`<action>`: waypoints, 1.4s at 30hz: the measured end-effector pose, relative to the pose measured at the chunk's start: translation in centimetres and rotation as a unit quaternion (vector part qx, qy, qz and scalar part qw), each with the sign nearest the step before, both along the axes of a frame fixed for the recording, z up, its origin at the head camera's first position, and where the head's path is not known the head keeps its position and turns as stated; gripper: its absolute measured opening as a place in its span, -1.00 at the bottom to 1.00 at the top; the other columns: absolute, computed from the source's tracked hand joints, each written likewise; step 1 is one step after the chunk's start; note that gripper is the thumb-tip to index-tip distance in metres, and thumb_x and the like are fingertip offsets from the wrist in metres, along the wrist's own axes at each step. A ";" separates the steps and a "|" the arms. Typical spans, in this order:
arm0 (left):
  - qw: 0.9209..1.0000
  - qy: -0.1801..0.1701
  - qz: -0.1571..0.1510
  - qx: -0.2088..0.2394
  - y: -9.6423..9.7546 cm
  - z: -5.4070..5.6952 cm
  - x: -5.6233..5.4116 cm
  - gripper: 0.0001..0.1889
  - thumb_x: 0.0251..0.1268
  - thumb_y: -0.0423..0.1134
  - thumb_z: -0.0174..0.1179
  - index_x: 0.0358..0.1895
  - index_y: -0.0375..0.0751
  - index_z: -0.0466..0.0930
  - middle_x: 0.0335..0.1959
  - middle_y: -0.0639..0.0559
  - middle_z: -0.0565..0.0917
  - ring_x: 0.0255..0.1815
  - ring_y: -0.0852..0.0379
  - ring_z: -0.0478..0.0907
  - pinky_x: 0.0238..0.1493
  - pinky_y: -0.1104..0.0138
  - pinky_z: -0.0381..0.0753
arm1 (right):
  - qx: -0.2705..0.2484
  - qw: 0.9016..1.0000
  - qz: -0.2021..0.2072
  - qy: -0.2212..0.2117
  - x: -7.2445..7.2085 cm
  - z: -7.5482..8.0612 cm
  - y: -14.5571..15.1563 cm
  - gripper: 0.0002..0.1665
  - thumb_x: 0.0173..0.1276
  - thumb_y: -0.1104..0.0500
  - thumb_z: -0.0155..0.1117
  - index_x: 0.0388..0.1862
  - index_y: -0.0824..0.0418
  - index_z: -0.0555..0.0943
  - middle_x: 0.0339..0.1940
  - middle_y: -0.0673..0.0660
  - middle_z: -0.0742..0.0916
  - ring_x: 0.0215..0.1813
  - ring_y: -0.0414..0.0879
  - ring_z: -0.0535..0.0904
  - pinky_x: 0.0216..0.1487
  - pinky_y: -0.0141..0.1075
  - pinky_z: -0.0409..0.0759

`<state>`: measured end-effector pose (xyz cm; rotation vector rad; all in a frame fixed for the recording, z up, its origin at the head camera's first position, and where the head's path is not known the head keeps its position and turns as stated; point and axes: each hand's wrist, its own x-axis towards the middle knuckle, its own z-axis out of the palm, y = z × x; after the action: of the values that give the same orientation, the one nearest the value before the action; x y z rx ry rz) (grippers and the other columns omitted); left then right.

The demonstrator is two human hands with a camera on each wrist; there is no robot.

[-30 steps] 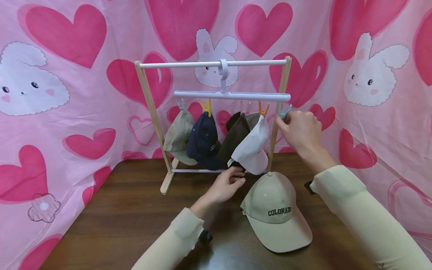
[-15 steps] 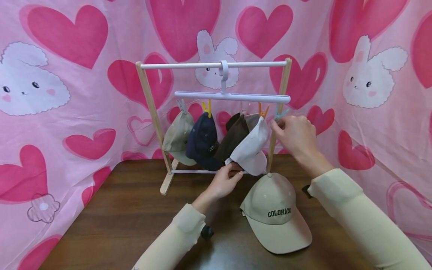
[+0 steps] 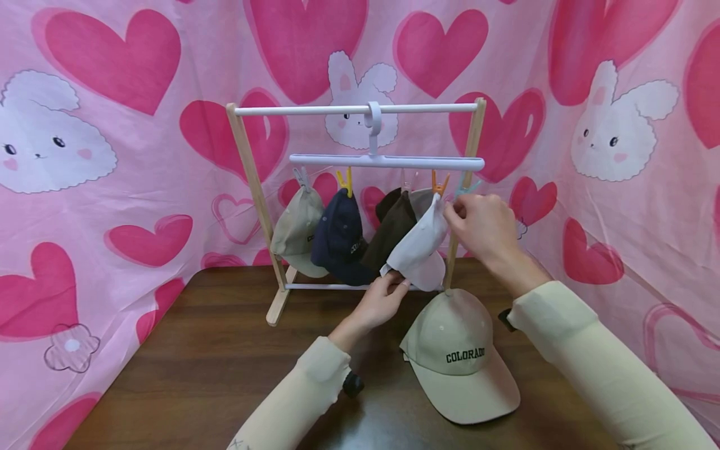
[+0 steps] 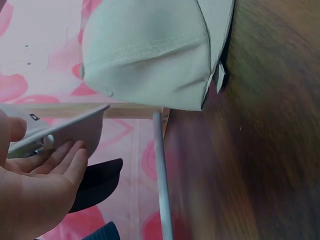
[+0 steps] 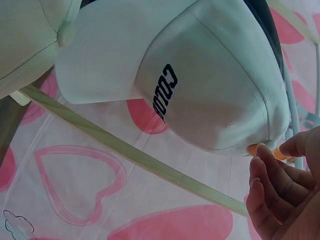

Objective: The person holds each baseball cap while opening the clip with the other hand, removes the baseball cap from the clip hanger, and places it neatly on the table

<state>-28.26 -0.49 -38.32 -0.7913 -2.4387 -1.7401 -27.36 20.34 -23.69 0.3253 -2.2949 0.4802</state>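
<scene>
Evidently, clips under the hanger (image 3: pixel 337 161) keep the beige cap (image 3: pixel 294 225) and navy cap (image 3: pixel 337 228) off the table (image 3: pixel 185 375); the brown cap (image 3: pixel 389 234) hangs next. My left hand (image 3: pixel 374 307) has thumb and fingers lightly closed on the lower edge of the white cap (image 3: pixel 417 240), probably to check its swing. That cap hangs by its crown from the orange clip (image 3: pixel 439 182). The khaki cap (image 3: pixel 462 337) sits on the table, just in front. My right hand (image 3: pixel 486 226) has thumb and forefinger nearly together at the orange clip; whether they grip it, I cannot tell. Containers: none noted.

Brown cap (image 3: pixel 389 232) partly behind white cap (image 3: pixel 417 244)
</scene>
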 end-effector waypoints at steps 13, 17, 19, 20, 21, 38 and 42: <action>0.999 0.016 0.032 0.024 0.7 0.2 -0.3 -0.63 0.59 -0.20 0.08 0.27 -0.34 0.55 0.16 -0.18 0.68 0.13 0.01 0.65 0.23 0.09 0.60 | 0.001 1.000 0.023 -0.001 -0.2 0.1 -0.8 -0.62 0.49 0.02 0.23 -0.14 0.32 0.76 -0.38 0.25 0.80 -0.44 0.12 0.71 -0.36 -0.01 0.74; 0.999 0.020 0.036 0.032 0.8 0.4 -0.3 -0.65 0.59 -0.22 0.08 0.25 -0.36 0.56 0.13 -0.18 0.69 0.09 0.04 0.65 0.20 0.12 0.62 | 0.006 1.000 0.019 -0.004 -0.4 0.1 -1.0 -0.61 0.49 0.02 0.21 -0.10 0.34 0.74 -0.34 0.28 0.80 -0.39 0.17 0.74 -0.34 0.01 0.74; 0.998 0.022 0.040 0.032 0.8 0.5 -0.2 -0.67 0.59 -0.21 0.08 0.21 -0.36 0.58 0.08 -0.17 0.71 0.04 0.07 0.65 0.16 0.15 0.64 | 0.005 1.000 0.019 -0.008 -0.6 0.0 -1.0 -0.61 0.48 0.03 0.21 -0.07 0.34 0.74 -0.33 0.29 0.80 -0.37 0.18 0.75 -0.34 0.01 0.75; 0.998 0.024 0.044 0.031 0.8 0.5 -0.2 -0.68 0.59 -0.21 0.09 0.19 -0.36 0.59 0.06 -0.16 0.72 0.01 0.08 0.65 0.13 0.16 0.64 | 0.006 1.000 0.020 -0.010 -0.6 0.0 -1.1 -0.62 0.49 0.04 0.21 -0.06 0.34 0.73 -0.32 0.30 0.80 -0.36 0.19 0.76 -0.34 0.01 0.75; 0.998 0.025 0.046 0.031 0.9 0.5 -0.2 -0.68 0.59 -0.22 0.09 0.18 -0.36 0.60 0.04 -0.15 0.72 -0.02 0.10 0.65 0.11 0.18 0.65 | 0.004 1.000 0.021 -0.013 -0.7 0.0 -1.1 -0.62 0.49 0.05 0.21 -0.05 0.35 0.73 -0.32 0.30 0.80 -0.36 0.20 0.76 -0.34 0.01 0.75; 0.993 0.084 0.076 0.046 1.3 0.7 0.2 -0.80 0.56 -0.33 0.09 -0.03 -0.38 0.67 -0.23 -0.17 0.76 -0.23 0.04 0.72 -0.15 0.33 0.68 | -0.031 0.998 0.028 -0.041 -1.3 0.0 -1.0 -0.60 0.53 0.08 0.12 -0.03 0.39 0.70 -0.29 0.33 0.78 -0.33 0.20 0.75 -0.30 0.05 0.75; 0.991 0.099 0.080 0.042 1.2 0.8 0.2 -0.81 0.56 -0.33 0.09 -0.08 -0.38 0.67 -0.29 -0.20 0.75 -0.32 0.11 0.65 -0.25 0.38 0.61 | -0.035 0.998 0.031 -0.039 -1.4 0.1 -0.9 -0.59 0.54 0.08 0.10 -0.04 0.40 0.71 -0.25 0.34 0.79 -0.32 0.20 0.76 -0.30 0.05 0.75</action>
<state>-28.03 0.69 -37.49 -0.7024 -2.2187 -1.6118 -28.78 19.40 -23.57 0.3503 -2.3417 0.6127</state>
